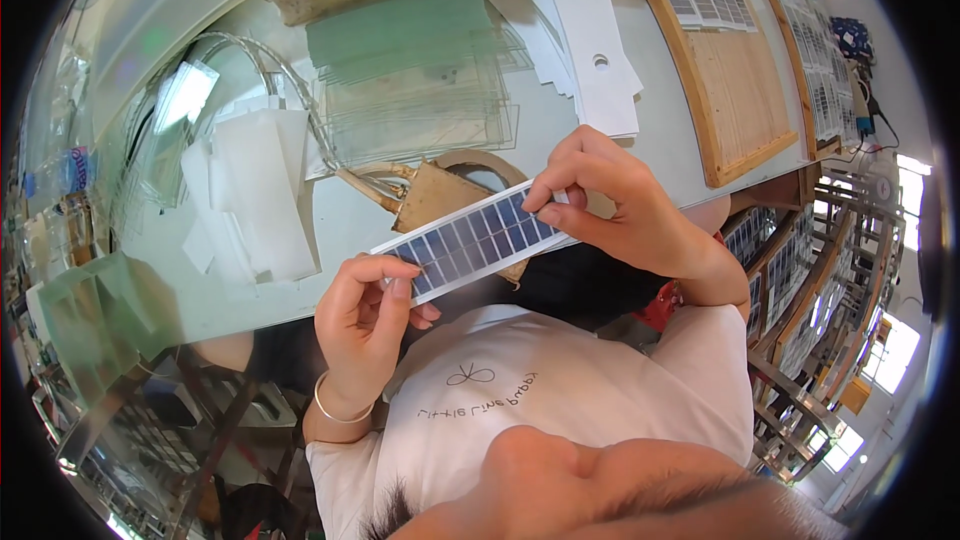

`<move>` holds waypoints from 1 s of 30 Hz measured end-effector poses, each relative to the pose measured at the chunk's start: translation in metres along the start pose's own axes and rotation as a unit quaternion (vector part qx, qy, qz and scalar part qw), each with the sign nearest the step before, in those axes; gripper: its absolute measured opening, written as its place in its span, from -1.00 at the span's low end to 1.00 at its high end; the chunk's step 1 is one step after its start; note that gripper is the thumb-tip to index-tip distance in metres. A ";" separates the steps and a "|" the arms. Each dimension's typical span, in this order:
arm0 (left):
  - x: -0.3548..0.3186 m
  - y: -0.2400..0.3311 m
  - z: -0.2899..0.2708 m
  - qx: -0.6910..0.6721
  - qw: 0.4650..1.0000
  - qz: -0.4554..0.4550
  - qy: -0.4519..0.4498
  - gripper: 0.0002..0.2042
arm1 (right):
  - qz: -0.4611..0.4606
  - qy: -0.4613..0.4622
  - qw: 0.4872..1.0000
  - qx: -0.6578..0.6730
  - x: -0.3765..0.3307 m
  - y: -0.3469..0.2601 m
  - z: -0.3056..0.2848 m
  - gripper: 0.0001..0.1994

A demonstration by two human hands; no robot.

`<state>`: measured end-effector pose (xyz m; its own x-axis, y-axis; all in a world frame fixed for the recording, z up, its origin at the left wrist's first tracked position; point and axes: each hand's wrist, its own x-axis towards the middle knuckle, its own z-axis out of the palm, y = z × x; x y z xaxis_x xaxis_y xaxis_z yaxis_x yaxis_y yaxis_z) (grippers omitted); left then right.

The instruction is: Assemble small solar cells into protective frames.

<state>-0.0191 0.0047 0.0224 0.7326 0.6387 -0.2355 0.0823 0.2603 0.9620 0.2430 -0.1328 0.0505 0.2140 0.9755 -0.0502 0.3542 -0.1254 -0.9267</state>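
Observation:
A narrow solar panel strip (478,243), dark blue cells with a white border, is held up at the table's near edge, tilted so its right end is farther away. My left hand (368,315) pinches its left end between thumb and fingers. At the other end, the thumb and index finger of my right hand (605,195) grip the strip near its corner. Behind the strip lies a worn tan tool-like piece (432,197) with a curved handle shape, partly hidden by it.
Stacked clear greenish glass sheets (400,80) lie beyond the strip. White sheets (595,50) sit to their right, translucent white sheets (262,190) to their left. A wooden tray (735,90) with cell panels stands at right. Racks of panels (800,270) line the right side.

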 end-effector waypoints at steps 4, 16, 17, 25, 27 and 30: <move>0.001 0.001 -0.002 -0.009 1.000 0.000 -0.021 -0.93 | 0.001 0.009 1.000 -0.005 0.000 0.001 0.002 -0.77; -0.006 0.010 -0.008 -0.017 0.998 -0.049 0.024 -0.94 | 0.014 -0.028 0.999 0.025 0.010 -0.001 0.004 -0.78; -0.006 0.010 -0.008 -0.019 0.998 -0.051 0.028 -0.94 | 0.013 -0.038 0.999 0.016 0.011 -0.001 0.003 -0.82; -0.005 0.015 0.003 -0.024 0.997 -0.077 0.004 -0.93 | 0.014 -0.024 1.000 0.013 -0.002 0.000 -0.002 -0.78; -0.002 0.014 0.006 -0.030 0.997 -0.075 -0.016 -0.92 | 0.028 -0.019 0.999 0.026 -0.008 0.002 -0.006 -0.80; 0.001 0.010 0.006 -0.039 0.995 -0.067 -0.054 -0.91 | 0.014 -0.005 1.000 0.010 -0.017 0.001 -0.010 -0.80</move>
<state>-0.0129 0.0035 0.0324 0.7873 0.5138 -0.3409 0.1342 0.3968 0.9080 0.2490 -0.1512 0.0542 0.2153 0.9732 -0.0803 0.3304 -0.1500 -0.9319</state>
